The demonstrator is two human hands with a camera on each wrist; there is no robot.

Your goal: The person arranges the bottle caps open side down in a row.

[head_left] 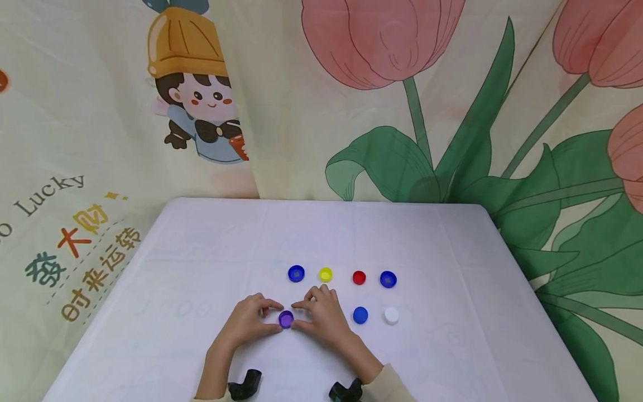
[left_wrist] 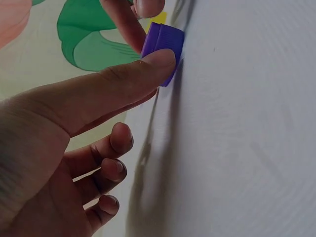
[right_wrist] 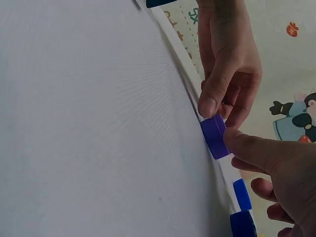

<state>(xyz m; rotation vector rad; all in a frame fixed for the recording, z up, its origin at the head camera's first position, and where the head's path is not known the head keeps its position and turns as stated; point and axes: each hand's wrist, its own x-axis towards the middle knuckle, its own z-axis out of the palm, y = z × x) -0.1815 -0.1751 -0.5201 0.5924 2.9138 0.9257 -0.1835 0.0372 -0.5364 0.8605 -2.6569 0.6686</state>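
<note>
A small purple bottle cap [head_left: 286,319] lies on the white table, its hollow side facing up in the head view. My left hand [head_left: 248,319] holds it from the left, thumb at the near edge and index finger at the far edge. From the other side my right hand [head_left: 324,315] has its thumb and index finger at the cap's right edge. In the left wrist view the left thumb [left_wrist: 160,58] lies against the ribbed side of the cap [left_wrist: 170,42]. The right thumb [right_wrist: 234,139] touches the cap [right_wrist: 213,136] in the right wrist view.
Beyond the hands stand a blue cap [head_left: 296,273], a yellow cap [head_left: 325,274], a red cap [head_left: 359,277] and another blue cap [head_left: 388,279]. Right of the hands lie a plain blue cap [head_left: 360,315] and a white cap [head_left: 391,316]. Black devices [head_left: 246,384] sit at both wrists.
</note>
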